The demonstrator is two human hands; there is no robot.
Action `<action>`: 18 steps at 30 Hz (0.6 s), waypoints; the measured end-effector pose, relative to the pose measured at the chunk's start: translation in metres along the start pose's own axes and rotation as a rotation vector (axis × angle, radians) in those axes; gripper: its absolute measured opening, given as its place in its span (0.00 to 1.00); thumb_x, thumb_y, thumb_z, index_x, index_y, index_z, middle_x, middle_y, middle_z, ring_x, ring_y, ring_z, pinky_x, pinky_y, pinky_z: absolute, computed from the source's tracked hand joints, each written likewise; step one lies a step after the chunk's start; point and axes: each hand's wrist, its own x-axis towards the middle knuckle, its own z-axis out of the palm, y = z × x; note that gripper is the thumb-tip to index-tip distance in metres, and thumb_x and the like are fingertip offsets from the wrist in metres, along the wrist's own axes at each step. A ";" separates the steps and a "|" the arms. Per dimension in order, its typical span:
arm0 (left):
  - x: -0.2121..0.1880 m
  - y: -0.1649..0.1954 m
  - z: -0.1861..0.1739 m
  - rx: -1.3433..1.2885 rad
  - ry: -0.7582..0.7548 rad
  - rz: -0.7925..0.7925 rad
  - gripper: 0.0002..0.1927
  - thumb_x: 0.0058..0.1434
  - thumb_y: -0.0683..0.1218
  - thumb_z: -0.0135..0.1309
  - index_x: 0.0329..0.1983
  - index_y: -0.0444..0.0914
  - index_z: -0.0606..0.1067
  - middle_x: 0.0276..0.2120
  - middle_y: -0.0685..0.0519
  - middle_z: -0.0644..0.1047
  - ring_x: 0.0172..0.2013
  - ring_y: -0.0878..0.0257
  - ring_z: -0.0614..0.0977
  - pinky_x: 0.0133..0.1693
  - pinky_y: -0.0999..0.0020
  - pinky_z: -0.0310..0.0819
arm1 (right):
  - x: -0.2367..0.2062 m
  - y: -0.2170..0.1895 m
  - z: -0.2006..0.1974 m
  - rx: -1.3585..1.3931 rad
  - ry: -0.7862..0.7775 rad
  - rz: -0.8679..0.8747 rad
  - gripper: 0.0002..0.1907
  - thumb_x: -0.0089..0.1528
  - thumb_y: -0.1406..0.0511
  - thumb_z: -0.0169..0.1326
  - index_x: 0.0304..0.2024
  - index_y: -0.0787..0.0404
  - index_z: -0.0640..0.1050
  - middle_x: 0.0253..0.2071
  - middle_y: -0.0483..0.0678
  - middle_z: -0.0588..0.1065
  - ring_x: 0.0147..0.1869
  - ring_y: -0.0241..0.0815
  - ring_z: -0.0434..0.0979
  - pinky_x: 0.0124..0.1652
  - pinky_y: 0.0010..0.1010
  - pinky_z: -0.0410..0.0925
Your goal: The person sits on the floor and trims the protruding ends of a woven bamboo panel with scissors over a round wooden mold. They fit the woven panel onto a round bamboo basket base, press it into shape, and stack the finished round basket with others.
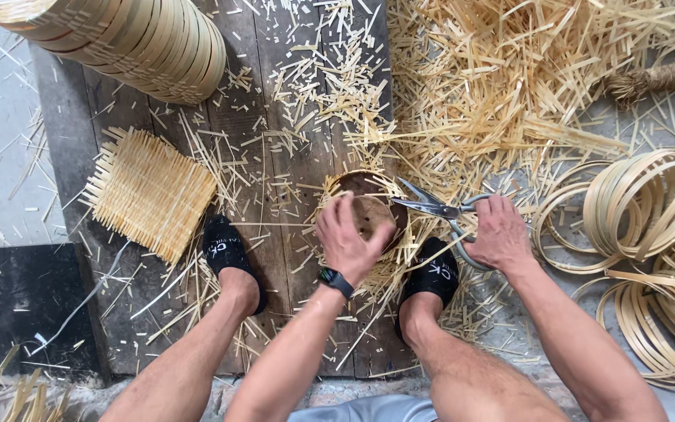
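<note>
A: Head view. Left hand (347,238) cupped over the small round woven bamboo basket on its brown mould (369,207), fingers curled around the rim, likely to steady it. Basket sits on the dark wooden floor boards (259,141) between the two feet in black slippers (228,250).

B: And the other hand?

A: Right hand (500,233) closed through the loop handles of the grey metal shears (435,209). Blades open, tips touching the basket's right edge where loose strip ends stick out; probably held low so they meet those ends.

B: Surroundings?

A: Flat square woven bamboo mat (150,191) lies left of the left foot, well apart. Stack of round woven baskets (126,39) at top left. Heap of pale bamboo strips (509,86) top right, just behind the shears. Coiled bamboo hoops (642,211) right of the right hand. Short offcuts litter the boards and crowd the basket's base; nothing blocks the blades.
</note>
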 end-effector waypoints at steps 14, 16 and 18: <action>0.005 -0.011 -0.013 0.069 -0.194 0.291 0.59 0.33 0.51 0.72 0.72 0.43 0.59 0.65 0.39 0.61 0.65 0.39 0.62 0.64 0.42 0.58 | 0.023 0.010 0.052 -0.026 0.047 0.027 0.18 0.61 0.54 0.57 0.40 0.63 0.76 0.39 0.55 0.74 0.43 0.49 0.75 0.41 0.41 0.71; 0.007 -0.011 -0.015 0.047 -0.224 0.308 0.59 0.34 0.50 0.71 0.73 0.43 0.59 0.66 0.40 0.61 0.65 0.39 0.61 0.66 0.43 0.58 | 0.023 0.013 0.045 -0.026 0.097 -0.015 0.22 0.57 0.51 0.60 0.36 0.65 0.77 0.35 0.56 0.74 0.41 0.51 0.76 0.39 0.43 0.72; 0.012 -0.009 -0.017 0.006 -0.221 0.309 0.57 0.36 0.50 0.70 0.73 0.43 0.59 0.66 0.40 0.61 0.66 0.39 0.61 0.66 0.45 0.58 | 0.028 0.006 0.044 -0.026 0.235 -0.087 0.28 0.49 0.50 0.63 0.32 0.69 0.77 0.30 0.58 0.74 0.36 0.53 0.76 0.37 0.43 0.72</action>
